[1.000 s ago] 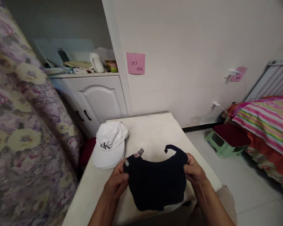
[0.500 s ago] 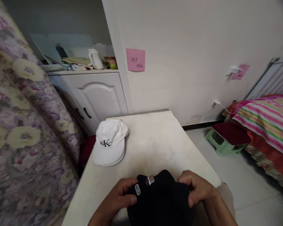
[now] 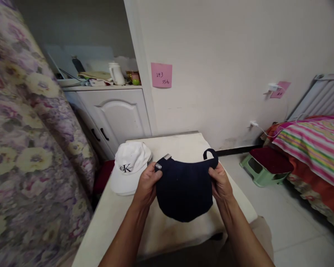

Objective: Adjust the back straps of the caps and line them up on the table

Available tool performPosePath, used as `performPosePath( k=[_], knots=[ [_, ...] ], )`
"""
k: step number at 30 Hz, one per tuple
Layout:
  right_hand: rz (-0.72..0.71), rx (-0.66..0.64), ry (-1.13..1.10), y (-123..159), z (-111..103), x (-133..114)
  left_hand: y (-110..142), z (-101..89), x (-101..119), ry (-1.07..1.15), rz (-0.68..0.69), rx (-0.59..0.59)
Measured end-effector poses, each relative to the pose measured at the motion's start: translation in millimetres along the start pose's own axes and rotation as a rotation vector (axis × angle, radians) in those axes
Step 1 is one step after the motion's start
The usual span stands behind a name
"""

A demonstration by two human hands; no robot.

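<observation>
A dark navy cap (image 3: 185, 189) is stretched between my two hands above the table. My left hand (image 3: 148, 182) pinches its left edge beside a metal buckle (image 3: 167, 157) on the back strap. On the other side my right hand (image 3: 220, 181) grips the cap's right edge, where a loose strap end (image 3: 210, 154) curls upward. The strap is unfastened. A white cap (image 3: 129, 163) with black letters rests on the table, just behind my left hand, its brim toward me.
The pale table (image 3: 180, 142) stands against the wall, under a pink note (image 3: 161, 75). To the left are a floral curtain (image 3: 25, 148) and a white cabinet (image 3: 117, 115) with a jug (image 3: 117, 73) on top. A green stool (image 3: 267, 165) stands by the bed (image 3: 317, 141) at right.
Both hands have lifted the navy cap up and forward, away from my body. It is now spread out, its strap end showing at the right. The white cap stays put.
</observation>
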State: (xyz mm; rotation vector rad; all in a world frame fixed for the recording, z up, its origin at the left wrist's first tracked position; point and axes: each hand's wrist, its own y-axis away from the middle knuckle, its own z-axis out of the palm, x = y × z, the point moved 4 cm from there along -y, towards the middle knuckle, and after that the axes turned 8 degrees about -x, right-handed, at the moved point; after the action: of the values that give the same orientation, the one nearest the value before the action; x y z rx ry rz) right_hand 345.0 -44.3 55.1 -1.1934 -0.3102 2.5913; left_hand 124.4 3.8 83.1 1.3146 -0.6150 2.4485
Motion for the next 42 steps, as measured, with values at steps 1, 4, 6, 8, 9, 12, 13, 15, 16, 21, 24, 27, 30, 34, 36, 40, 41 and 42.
performPosePath(
  k=[1,4,6,8,9,12,13,15,16,21,24,27,30,34,36,40,41,42],
  knots=[
    [-0.017,0.015,0.009,-5,0,2,-7,0.9,0,-0.003,0.003,0.007],
    [-0.058,0.022,0.039,-20,-2,5,-25,-1.5,3,-0.02,0.005,0.004],
    [-0.077,0.001,0.04,-26,-4,5,-33,-6.6,5,-0.041,0.013,-0.007],
    [-0.072,-0.04,0.038,-26,-7,5,-35,-13.8,7,-0.077,0.011,-0.031],
    [-0.058,-0.074,0.048,-24,-10,5,-32,-18.0,6,-0.104,0.004,-0.048],
    [0.045,-0.222,0.136,-3,-22,12,-12,-32.2,-2,-0.197,-0.055,-0.105],
    [0.078,-0.25,0.164,7,-27,14,-2,-36.7,-7,-0.221,-0.091,-0.117],
    [0.167,-0.296,0.23,28,-35,21,21,-42.6,-19,-0.251,-0.178,-0.139],
    [0.218,-0.308,0.257,38,-38,24,33,-43.5,-25,-0.248,-0.217,-0.151],
    [0.423,-0.422,0.328,73,-41,31,79,-36.8,-47,-0.254,-0.361,-0.213],
    [0.518,-0.484,0.364,85,-45,35,96,-36.8,-60,-0.264,-0.416,-0.215],
    [0.608,-0.52,0.346,96,-54,41,106,-40.7,-71,-0.234,-0.428,-0.174],
    [0.617,-0.542,0.347,105,-61,46,112,-42.1,-79,-0.182,-0.432,-0.097],
    [0.581,-0.504,0.357,112,-60,44,117,-35.8,-80,-0.16,-0.458,-0.043],
    [0.55,-0.468,0.364,112,-56,40,119,-31.4,-79,-0.155,-0.468,-0.029],
    [0.571,-0.385,0.305,114,-46,35,122,-23.1,-74,-0.157,-0.479,-0.037],
    [0.586,-0.371,0.281,115,-44,35,123,-21.6,-73,-0.171,-0.477,-0.043],
    [0.598,-0.362,0.263,116,-43,35,123,-20.6,-72,-0.188,-0.472,-0.046]
  ],
)
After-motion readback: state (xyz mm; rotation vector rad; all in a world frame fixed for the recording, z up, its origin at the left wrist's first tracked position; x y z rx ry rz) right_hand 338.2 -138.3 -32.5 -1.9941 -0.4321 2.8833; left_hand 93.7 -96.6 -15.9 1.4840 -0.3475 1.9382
